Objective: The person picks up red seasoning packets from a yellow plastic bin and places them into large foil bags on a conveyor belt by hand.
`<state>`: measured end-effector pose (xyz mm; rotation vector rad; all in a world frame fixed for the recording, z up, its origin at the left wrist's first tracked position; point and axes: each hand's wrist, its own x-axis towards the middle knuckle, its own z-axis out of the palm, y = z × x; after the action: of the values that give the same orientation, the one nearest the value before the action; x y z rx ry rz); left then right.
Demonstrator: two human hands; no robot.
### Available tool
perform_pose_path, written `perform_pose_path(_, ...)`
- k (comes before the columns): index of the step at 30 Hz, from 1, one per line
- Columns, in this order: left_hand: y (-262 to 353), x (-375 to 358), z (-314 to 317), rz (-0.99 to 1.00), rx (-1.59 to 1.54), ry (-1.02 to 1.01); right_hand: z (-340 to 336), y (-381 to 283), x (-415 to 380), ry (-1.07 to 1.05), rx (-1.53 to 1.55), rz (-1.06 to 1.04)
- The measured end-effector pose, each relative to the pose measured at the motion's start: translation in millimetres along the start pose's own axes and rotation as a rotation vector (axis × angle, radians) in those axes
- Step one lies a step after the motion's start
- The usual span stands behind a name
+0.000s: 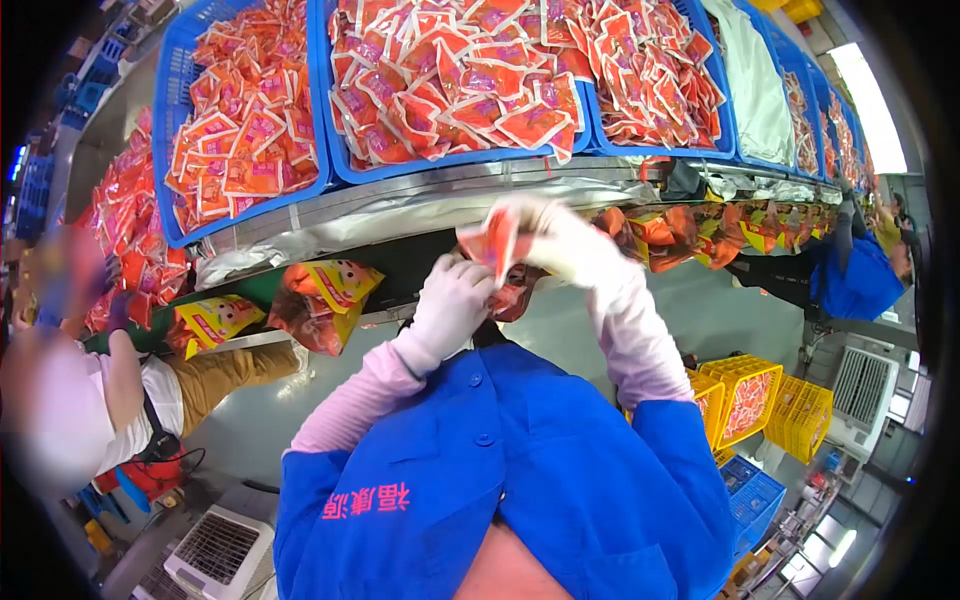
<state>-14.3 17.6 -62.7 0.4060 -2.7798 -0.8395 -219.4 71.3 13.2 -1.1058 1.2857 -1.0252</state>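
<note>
Both my hands wear white gloves and meet in the middle of the view, above my blue jacket. My right hand (568, 243) pinches a small orange-red sachet (497, 243) and holds it over a dark red snack bag (517, 292). My left hand (452, 305) grips that bag from the left side. The bag's mouth is hidden behind the sachet and my fingers. Just beyond my hands runs the conveyor (400, 255).
Blue baskets (322, 120) heaped with orange sachets line the shelf above the belt. Yellow-orange snack bags (335, 288) lie on the belt to the left. One person sits at the left (120, 395), another in blue stands at the far right (860, 280). Yellow crates (745, 395) stand on the floor.
</note>
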Motion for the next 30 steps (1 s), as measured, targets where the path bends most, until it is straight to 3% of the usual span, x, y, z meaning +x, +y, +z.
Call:
perform_pose_path(1, -4.7, -3.8, 10.0, -0.078, 0.164, -0.115, 10.6, 14.0, -6.7, -0.041, -0.223, 0.003)
perform_pose_path(3, -17.4, -11.2, 2.8, -0.006, 0.258, -0.066, 33.0, 30.2, -4.3, -0.085, -0.698, 0.318)
perform_pose_path(5, -28.2, -23.3, -18.5, 0.111, 0.523, -0.109, 52.5, 83.0, 9.4, -0.246, -1.099, 0.271)
perform_pose_path(9, -53.6, -30.7, -25.0, 0.204, 0.274, -0.08, 97.2, 136.9, 74.4, -0.468, -1.168, 0.377)
perform_pose_path(10, -53.4, -29.3, -21.9, 0.3, 0.297, 0.084, 107.0, 181.1, 90.2, -0.343, -1.036, 0.487)
perform_pose_path(11, -59.1, -34.8, -16.4, 0.303, 0.278, 0.057, 115.1, 209.8, 102.4, -0.222, -0.902, 0.592)
perform_pose_path(13, -71.6, -44.8, -18.8, 0.285, 0.277, 0.04, 113.2, 151.0, 120.2, -0.242, -0.935, 0.543)
perform_pose_path(17, -93.3, -37.7, -81.6, 0.189, 0.212, 0.007, 104.5, 31.5, 112.6, -0.378, -0.969, 0.426)
perform_pose_path(19, -118.4, -24.1, -136.9, 0.052, 0.106, 0.276, 80.2, 6.1, 124.6, 0.15, -0.941, 0.074)
perform_pose_path(20, -146.9, -17.5, -156.4, 0.001, 0.241, 0.439, 70.1, -0.4, 146.8, 0.324, -0.987, 0.044)
perform_pose_path(21, -170.1, -12.2, -174.0, -0.174, 0.438, 0.526, 58.0, -6.7, 170.1, 0.499, -1.029, 0.022)
perform_pose_path(22, -191.4, -8.4, -189.1, -0.372, 0.643, 0.523, 50.8, -6.2, 192.0, 0.528, -1.115, 0.06)
perform_pose_path(24, -244.1, -9.0, -195.8, -0.687, 0.839, 0.169, 38.9, 31.4, 239.0, 0.531, -1.28, 0.184)
perform_pose_path(25, -277.9, -13.7, -182.6, -0.664, 0.875, 0.084, 33.0, 53.1, 256.5, 0.493, -1.363, 0.26)
perform_pose_path(27, -302.2, -20.6, -177.3, -0.543, 0.947, -0.024, 40.0, 46.3, 251.3, 0.556, -1.137, 0.306)
perform_pose_path(28, -302.8, -18.5, -180.6, -0.552, 0.906, -0.027, 36.3, 40.1, 240.1, 0.596, -1.072, 0.231)
perform_pose_path(29, -292.5, -18.2, -187.2, -0.565, 0.859, -0.039, 29.0, 41.1, 225.1, 0.668, -1.022, 0.029)
perform_pose_path(30, -290.2, -24.7, -189.8, -0.508, 0.727, 0.146, 20.7, 30.0, 206.2, 0.672, -0.947, -0.004)
